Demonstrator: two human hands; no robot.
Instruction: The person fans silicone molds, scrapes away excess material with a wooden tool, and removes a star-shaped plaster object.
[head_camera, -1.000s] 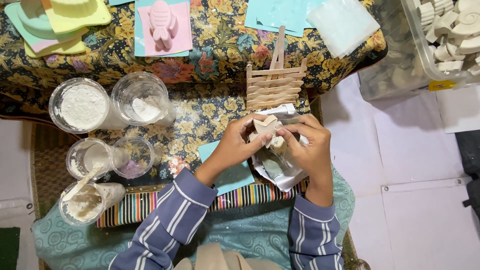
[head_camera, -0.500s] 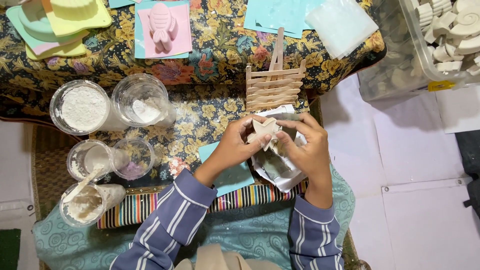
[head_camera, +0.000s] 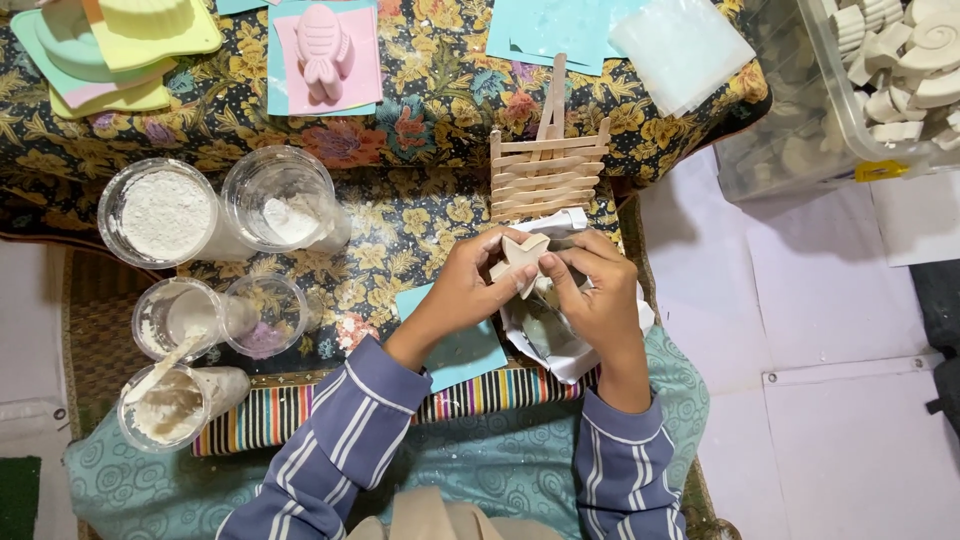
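- A floral-clothed counter (head_camera: 420, 110) carries a clear tub of white powder (head_camera: 165, 212), a stick rack (head_camera: 545, 172) and a pink fish mould (head_camera: 325, 45).
- Left hand (head_camera: 470, 285) and right hand (head_camera: 595, 290) meet above a clear plastic sheet (head_camera: 545, 340).
- Both grips are closed on a pale star-shaped cast (head_camera: 522, 258), pinched between the fingertips just below the rack.

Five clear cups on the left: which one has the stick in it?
The nearest cup, bottom-left by the striped mat. A pale stirring stick leans out of its whitish paste; the other four cups hold only powder or residue, no stick.
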